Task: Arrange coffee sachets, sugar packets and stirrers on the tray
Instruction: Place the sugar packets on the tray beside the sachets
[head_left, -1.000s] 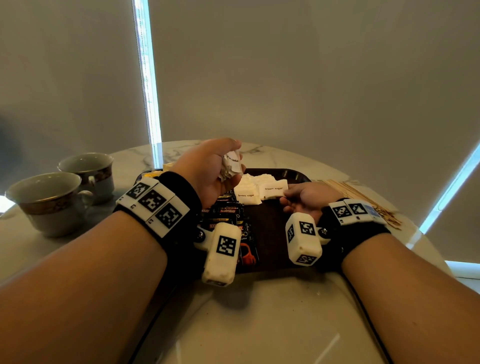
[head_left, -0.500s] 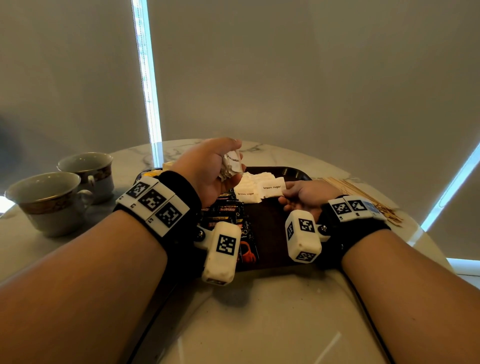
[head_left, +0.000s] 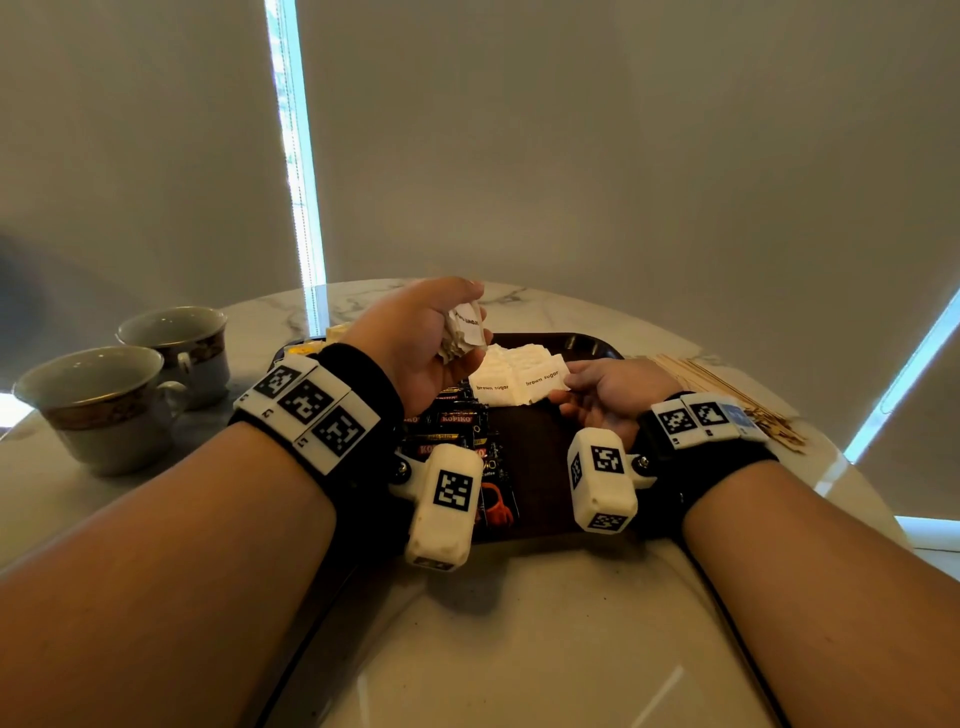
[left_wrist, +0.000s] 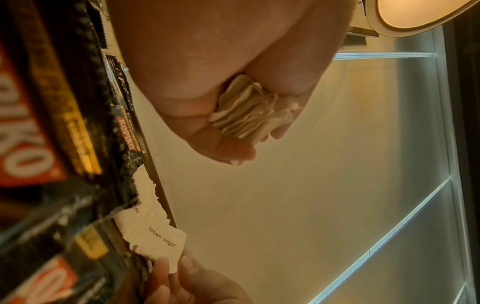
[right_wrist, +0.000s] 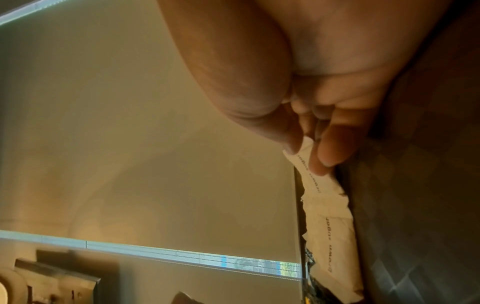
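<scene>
Fingertips (right_wrist: 322, 152) of the right hand (head_left: 602, 395) pinched one sugar packet (head_left: 543, 378), nudged slightly further onto the tray (head_left: 540, 467) beside its neighbours. Beyond, the left hand (head_left: 421, 343) still clutched the spare packets (head_left: 462, 332); stirrers (head_left: 727, 395) awaited placement, well apart.

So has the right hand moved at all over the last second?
Barely: the right hand, pinching a brown sugar packet, has crept slightly toward the tray's far rim.
</scene>
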